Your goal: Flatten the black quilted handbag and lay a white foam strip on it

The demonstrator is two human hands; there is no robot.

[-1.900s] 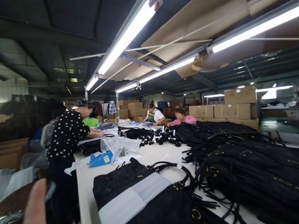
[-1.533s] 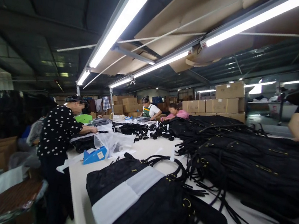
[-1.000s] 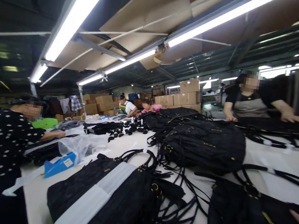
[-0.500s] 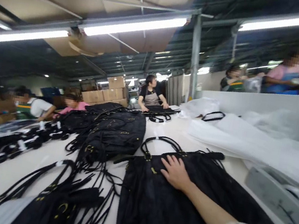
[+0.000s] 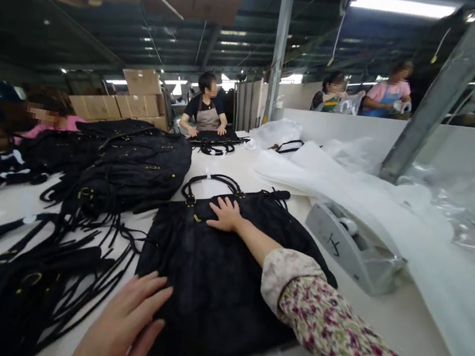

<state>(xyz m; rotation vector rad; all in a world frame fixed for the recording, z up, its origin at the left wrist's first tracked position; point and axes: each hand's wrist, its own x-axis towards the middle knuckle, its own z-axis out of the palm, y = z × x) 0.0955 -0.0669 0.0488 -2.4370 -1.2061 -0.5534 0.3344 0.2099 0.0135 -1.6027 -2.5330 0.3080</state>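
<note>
A large black handbag (image 5: pixel 219 284) lies flat on the white table before me, its looped handles (image 5: pixel 214 179) pointing away and small gold fittings near its top edge. My right hand (image 5: pixel 226 214) rests flat on the bag's upper part, fingers spread. Over the bag's lower left edge is my left hand (image 5: pixel 127 320), fingers stretched out and holding nothing; whether it touches the bag I cannot tell. Another black bag (image 5: pixel 13 292) with gold rings and loose straps lies at the lower left. Beyond it is a pile of black bags (image 5: pixel 140 162).
A grey plastic holder (image 5: pixel 345 244) stands right of the bag, beside a long white sheet (image 5: pixel 336 188). A metal post (image 5: pixel 453 86) rises at the right. Across the table a co-worker (image 5: pixel 206 109) handles black bags. Cardboard boxes (image 5: pixel 135 106) are stacked behind.
My left hand has come into view at the lower left of the bag. My right hand stays flat on the bag's top. The view has turned right and down.
</note>
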